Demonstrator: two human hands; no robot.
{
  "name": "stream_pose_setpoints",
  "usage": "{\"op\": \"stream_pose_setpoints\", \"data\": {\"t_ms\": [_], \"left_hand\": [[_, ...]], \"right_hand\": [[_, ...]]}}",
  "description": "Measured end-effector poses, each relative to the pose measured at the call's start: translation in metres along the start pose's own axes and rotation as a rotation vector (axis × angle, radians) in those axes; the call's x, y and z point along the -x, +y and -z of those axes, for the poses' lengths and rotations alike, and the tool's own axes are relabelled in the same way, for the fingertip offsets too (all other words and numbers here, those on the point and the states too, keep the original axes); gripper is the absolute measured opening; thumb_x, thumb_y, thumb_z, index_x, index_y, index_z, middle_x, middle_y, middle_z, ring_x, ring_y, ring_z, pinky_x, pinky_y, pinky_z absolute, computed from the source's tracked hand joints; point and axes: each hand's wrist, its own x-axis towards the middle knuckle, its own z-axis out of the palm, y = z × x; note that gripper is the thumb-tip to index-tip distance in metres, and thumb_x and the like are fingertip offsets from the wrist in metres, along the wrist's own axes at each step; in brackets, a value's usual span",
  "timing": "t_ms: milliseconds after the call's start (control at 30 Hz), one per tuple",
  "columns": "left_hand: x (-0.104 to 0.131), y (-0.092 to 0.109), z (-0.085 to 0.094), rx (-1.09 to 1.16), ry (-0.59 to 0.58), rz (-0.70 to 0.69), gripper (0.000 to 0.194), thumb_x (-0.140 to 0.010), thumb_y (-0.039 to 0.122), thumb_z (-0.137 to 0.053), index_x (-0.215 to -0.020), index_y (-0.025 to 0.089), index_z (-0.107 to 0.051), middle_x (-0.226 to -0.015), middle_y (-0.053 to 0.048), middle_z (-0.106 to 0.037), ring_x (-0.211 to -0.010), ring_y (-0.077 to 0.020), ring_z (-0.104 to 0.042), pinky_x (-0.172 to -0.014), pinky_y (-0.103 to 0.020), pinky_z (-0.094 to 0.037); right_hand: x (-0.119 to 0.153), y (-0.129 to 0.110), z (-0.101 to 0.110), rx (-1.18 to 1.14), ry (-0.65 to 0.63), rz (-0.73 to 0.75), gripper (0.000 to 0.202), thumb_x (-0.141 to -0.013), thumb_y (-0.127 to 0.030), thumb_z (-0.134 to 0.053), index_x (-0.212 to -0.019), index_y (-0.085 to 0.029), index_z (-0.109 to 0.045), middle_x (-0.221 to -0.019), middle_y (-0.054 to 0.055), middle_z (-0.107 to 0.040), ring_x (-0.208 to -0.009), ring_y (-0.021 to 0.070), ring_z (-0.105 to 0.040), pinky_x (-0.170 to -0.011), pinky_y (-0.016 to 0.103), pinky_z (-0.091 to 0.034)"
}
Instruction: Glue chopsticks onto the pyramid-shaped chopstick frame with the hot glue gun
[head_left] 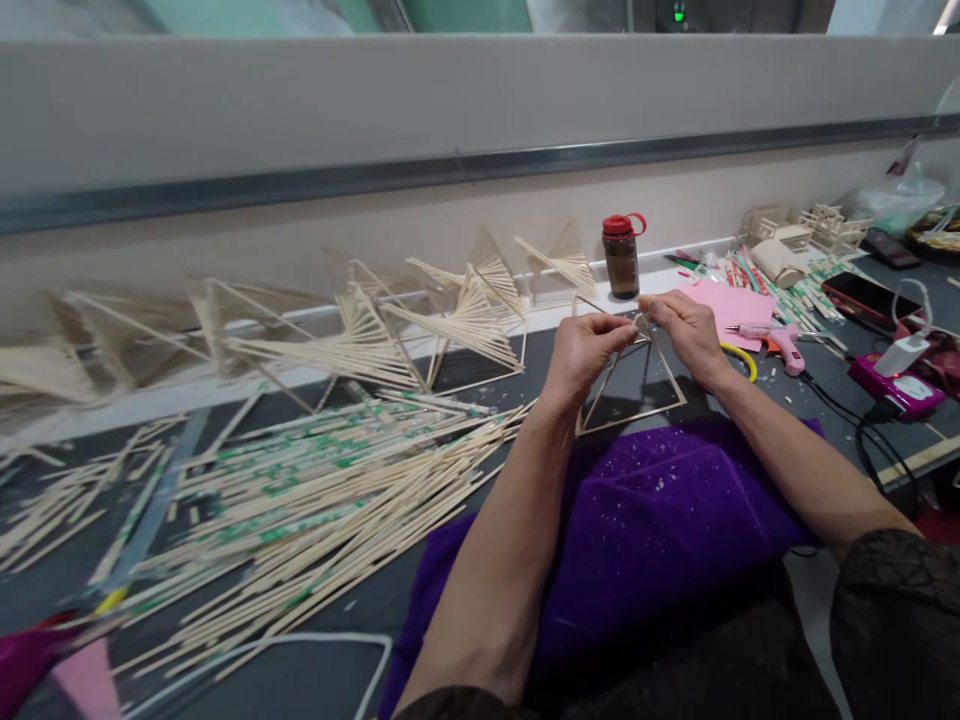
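Note:
A thin wooden stick frame (634,416) stands on the dark table beyond the purple cloth (667,520), its base a square of sticks with others rising to a top. Pinched at that top is my left hand (589,350), its fingers closed on the frame. My right hand (686,335) is closed near the same spot, just right of the left one, its fingertips around a small part that is too small to make out. A pink glue gun (772,340) lies right of my right hand, beside pink paper (724,305).
Many loose sticks (360,520) cover the table at left. Fan-shaped stick models (465,320) line the wall. A brown bottle with a red lid (621,262) stands behind my hands. Phones, cables and a purple power block (896,385) are at right.

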Motion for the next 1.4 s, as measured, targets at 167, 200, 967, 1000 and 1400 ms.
{"op": "stream_pose_setpoints", "data": {"t_ms": [167,200,967,1000,1400], "left_hand": [[0.000,0.001,0.007,-0.019,-0.014,0.016,0.025,-0.058,0.029,-0.080,-0.080,0.018,-0.078,-0.081,-0.006,-0.076,-0.068,-0.0148,-0.062,-0.056,-0.025,-0.044],[-0.001,0.001,0.007,-0.013,0.006,0.005,0.028,-0.058,0.030,-0.080,-0.084,0.018,-0.078,-0.084,-0.007,-0.076,-0.070,-0.0153,-0.063,-0.057,-0.025,-0.045],[0.001,-0.003,-0.011,-0.292,0.132,-0.244,0.020,-0.072,0.029,-0.071,-0.089,0.021,-0.078,-0.085,-0.003,-0.077,-0.078,-0.0169,-0.069,-0.074,-0.029,-0.053],[0.001,-0.003,-0.011,-0.300,0.134,-0.250,0.020,-0.072,0.029,-0.071,-0.088,0.021,-0.078,-0.085,-0.003,-0.077,-0.077,-0.0167,-0.069,-0.073,-0.029,-0.053],[-0.005,-0.002,0.017,-0.303,-0.170,-0.190,0.062,-0.050,0.027,-0.088,-0.110,0.021,-0.074,-0.107,-0.009,-0.073,-0.093,-0.0232,-0.067,-0.071,-0.032,-0.054]], "right_hand": [[-0.002,0.007,0.008,-0.050,0.116,-0.125,0.021,-0.082,-0.038,-0.063,-0.081,-0.018,-0.071,-0.075,0.000,-0.067,-0.074,0.0141,-0.061,-0.074,0.030,-0.049],[-0.002,0.007,0.009,-0.056,0.132,-0.151,0.019,-0.080,-0.036,-0.064,-0.077,-0.018,-0.068,-0.071,-0.002,-0.064,-0.070,0.0133,-0.059,-0.071,0.029,-0.048],[0.007,-0.002,0.015,0.081,-0.063,-0.319,0.020,-0.086,-0.028,-0.063,-0.069,-0.017,-0.063,-0.052,-0.006,-0.057,-0.052,0.0102,-0.056,-0.060,0.023,-0.041],[0.007,-0.002,0.015,0.086,-0.064,-0.321,0.020,-0.086,-0.028,-0.063,-0.069,-0.017,-0.063,-0.052,-0.006,-0.057,-0.052,0.0102,-0.056,-0.061,0.024,-0.041],[0.008,-0.003,0.018,0.076,-0.056,-0.307,0.023,-0.084,-0.029,-0.063,-0.064,-0.018,-0.060,-0.053,-0.005,-0.055,-0.051,0.0099,-0.054,-0.060,0.025,-0.040]]}}
